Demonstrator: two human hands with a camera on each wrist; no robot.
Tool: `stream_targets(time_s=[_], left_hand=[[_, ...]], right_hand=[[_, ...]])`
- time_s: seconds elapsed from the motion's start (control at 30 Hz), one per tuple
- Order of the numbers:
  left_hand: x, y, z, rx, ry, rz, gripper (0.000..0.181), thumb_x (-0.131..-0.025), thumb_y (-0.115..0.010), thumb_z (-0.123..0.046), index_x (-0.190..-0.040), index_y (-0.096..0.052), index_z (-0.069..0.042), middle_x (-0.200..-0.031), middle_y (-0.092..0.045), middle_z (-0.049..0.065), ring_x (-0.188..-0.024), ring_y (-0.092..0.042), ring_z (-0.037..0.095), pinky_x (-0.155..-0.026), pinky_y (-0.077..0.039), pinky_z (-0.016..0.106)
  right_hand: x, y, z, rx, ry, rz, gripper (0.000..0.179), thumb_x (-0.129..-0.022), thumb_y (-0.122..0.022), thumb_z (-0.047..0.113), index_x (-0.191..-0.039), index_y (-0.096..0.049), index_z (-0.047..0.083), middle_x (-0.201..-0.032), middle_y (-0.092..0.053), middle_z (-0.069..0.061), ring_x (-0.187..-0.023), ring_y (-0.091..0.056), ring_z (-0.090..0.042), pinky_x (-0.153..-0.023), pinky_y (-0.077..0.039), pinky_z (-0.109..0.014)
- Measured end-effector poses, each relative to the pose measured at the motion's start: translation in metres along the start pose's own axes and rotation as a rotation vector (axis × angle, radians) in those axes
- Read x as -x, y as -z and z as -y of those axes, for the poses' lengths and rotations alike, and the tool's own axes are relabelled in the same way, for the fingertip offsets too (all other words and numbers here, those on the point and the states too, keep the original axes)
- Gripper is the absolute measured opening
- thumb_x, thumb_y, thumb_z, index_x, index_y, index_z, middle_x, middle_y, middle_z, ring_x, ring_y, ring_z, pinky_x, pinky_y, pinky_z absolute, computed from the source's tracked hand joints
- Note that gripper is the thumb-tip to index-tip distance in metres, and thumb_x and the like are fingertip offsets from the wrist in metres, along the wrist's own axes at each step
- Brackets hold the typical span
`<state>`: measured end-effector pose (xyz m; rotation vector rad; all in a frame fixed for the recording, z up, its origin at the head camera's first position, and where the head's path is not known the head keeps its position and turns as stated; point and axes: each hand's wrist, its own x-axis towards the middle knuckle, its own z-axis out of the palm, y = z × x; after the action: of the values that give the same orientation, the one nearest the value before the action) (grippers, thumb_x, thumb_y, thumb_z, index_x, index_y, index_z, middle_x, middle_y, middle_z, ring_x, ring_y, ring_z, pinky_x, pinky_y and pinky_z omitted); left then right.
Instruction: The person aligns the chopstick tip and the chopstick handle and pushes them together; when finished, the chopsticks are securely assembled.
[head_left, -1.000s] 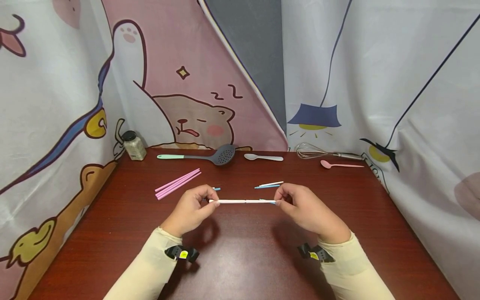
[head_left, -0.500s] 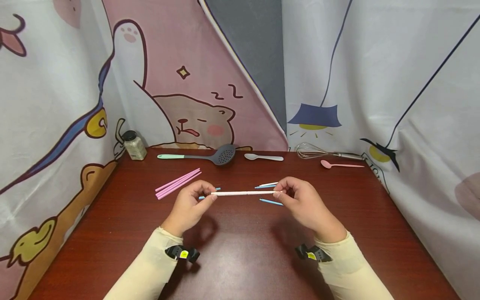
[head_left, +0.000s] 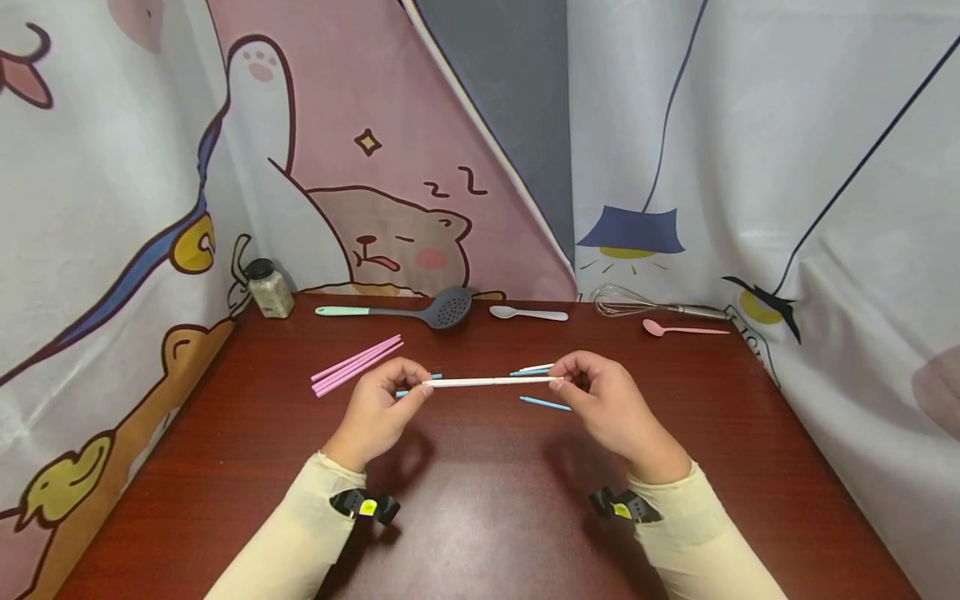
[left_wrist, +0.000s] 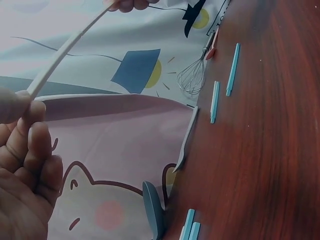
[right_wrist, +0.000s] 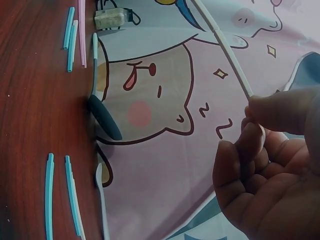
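Note:
A thin white stick (head_left: 468, 382) with a seam at its middle is held level above the table, one end in each hand. My left hand (head_left: 378, 412) pinches its left end between thumb and forefinger. The right end is pinched the same way by my right hand (head_left: 611, 408). In the left wrist view the white stick (left_wrist: 60, 54) rises from the left fingertips; the right wrist view shows the seam in the stick (right_wrist: 225, 47) too. Below, a short blue stick (head_left: 545, 403) lies near the right hand. Short blue and white sticks (right_wrist: 71, 40) lie partly hidden behind the left hand.
A blue and white pair of sticks (head_left: 531, 372) lies behind the right hand. Pink sticks (head_left: 356, 367) lie left. Along the back are a seasoning jar (head_left: 269, 289), slotted skimmer (head_left: 448, 308), white spoon (head_left: 528, 314), whisk (head_left: 637, 303) and pink spoon (head_left: 684, 329), before a printed curtain (head_left: 510, 125).
Both hands have moved slightly up and away from the body in the head view, carrying the white stick. The blue stick beneath now shows fully. Both pinches are kept.

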<state>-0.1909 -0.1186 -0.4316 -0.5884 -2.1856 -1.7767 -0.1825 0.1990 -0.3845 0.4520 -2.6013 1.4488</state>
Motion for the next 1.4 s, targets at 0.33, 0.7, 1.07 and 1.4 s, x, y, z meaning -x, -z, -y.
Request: stream_targets(time_s=[0.33,0.7,1.07,1.4], left_hand=[[0.002,0.000,-0.003,0.030,-0.040,-0.017,0.008,-0.092,-0.074,0.005,-0.093,-0.069,0.000,-0.081,-0.065,0.007,-0.071,-0.057,0.006,-0.062,-0.048,0.019],[0.003,-0.001,0.000,0.061,-0.067,-0.016,0.008,-0.093,-0.073,0.006,-0.093,-0.068,0.000,-0.081,-0.065,0.005,-0.072,-0.058,0.005,-0.062,-0.049,0.019],[0.002,-0.005,0.005,0.026,-0.075,0.003,0.011,-0.091,-0.075,0.008,-0.093,-0.068,0.000,-0.084,-0.066,0.007,-0.077,-0.061,0.004,-0.068,-0.052,0.021],[-0.003,0.010,0.018,0.077,-0.012,-0.024,0.005,-0.094,-0.071,0.006,-0.095,-0.066,0.005,-0.081,-0.067,0.004,-0.073,-0.061,0.005,-0.064,-0.049,0.020]], right_hand=[[0.000,-0.008,0.000,-0.047,0.013,-0.071,0.006,-0.096,-0.073,0.001,-0.093,-0.069,0.006,-0.080,-0.060,-0.004,-0.070,-0.052,-0.010,-0.060,-0.044,-0.023],[0.001,-0.015,-0.002,-0.104,0.027,-0.093,0.010,-0.095,-0.073,-0.003,-0.091,-0.070,0.006,-0.079,-0.061,-0.004,-0.069,-0.052,-0.009,-0.058,-0.043,-0.022],[-0.001,-0.022,-0.001,-0.092,0.013,-0.055,0.009,-0.094,-0.075,0.002,-0.088,-0.070,0.006,-0.081,-0.068,-0.004,-0.067,-0.053,-0.009,-0.057,-0.043,-0.024],[-0.005,-0.020,-0.007,-0.103,-0.017,-0.063,0.005,-0.095,-0.075,0.004,-0.097,-0.073,0.000,-0.078,-0.063,-0.005,-0.066,-0.050,-0.009,-0.056,-0.042,-0.024]])
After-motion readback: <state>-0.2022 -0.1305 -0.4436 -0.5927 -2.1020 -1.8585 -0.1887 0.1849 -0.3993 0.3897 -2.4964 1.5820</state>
